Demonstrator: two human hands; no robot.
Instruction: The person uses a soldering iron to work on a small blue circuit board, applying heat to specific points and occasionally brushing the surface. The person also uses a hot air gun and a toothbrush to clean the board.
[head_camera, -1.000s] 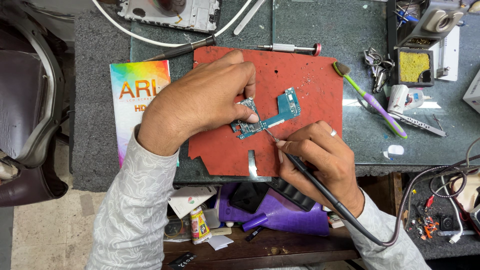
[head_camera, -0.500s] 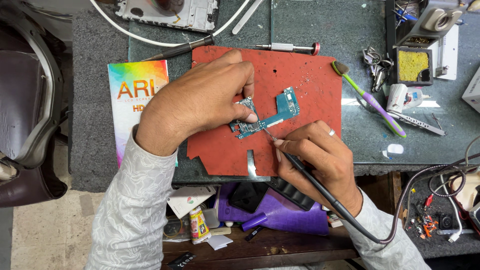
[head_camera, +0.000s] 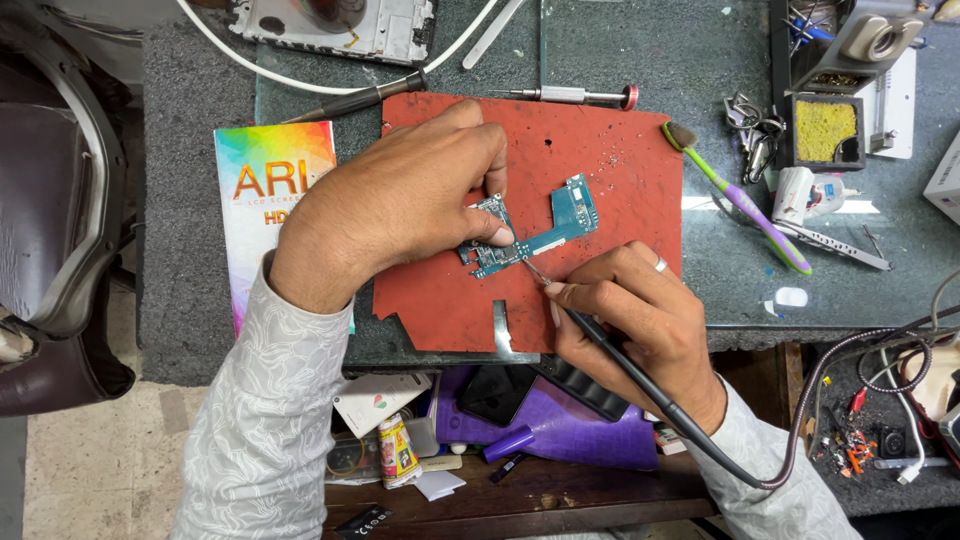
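Teal against the red rubber mat (head_camera: 600, 150), the small circuit board (head_camera: 545, 232) lies near the middle of our bench, and it is the one thing both our hands are working on. We have only the head view, looking straight down.

Our left hand (head_camera: 400, 200) comes in from the left and presses the board's left end flat, fingertips curled down on it, thumb just beside its lower edge. Our right hand (head_camera: 635, 315) pinches the soldering iron (head_camera: 590, 330) like a pen, closed firmly round its dark grip, with the fine tip touching the board's lower edge near the thumb. The iron's cable (head_camera: 760, 470) loops away to the right.

By our reading we are mid-way through the tip work on one spot of the board, with pinning and heating going on together. The next move calls for a steady left hand, a light touch, and the tip kept to that one point, well clear of our thumb.

Around the mat we see a screwdriver (head_camera: 570, 95) along its top edge, a green and purple toothbrush (head_camera: 740, 200) to the right, a yellow cleaning sponge in its black holder (head_camera: 825, 130), a rainbow-coloured box (head_camera: 265, 200) to the left, and an opened phone frame (head_camera: 340, 25) at the top.
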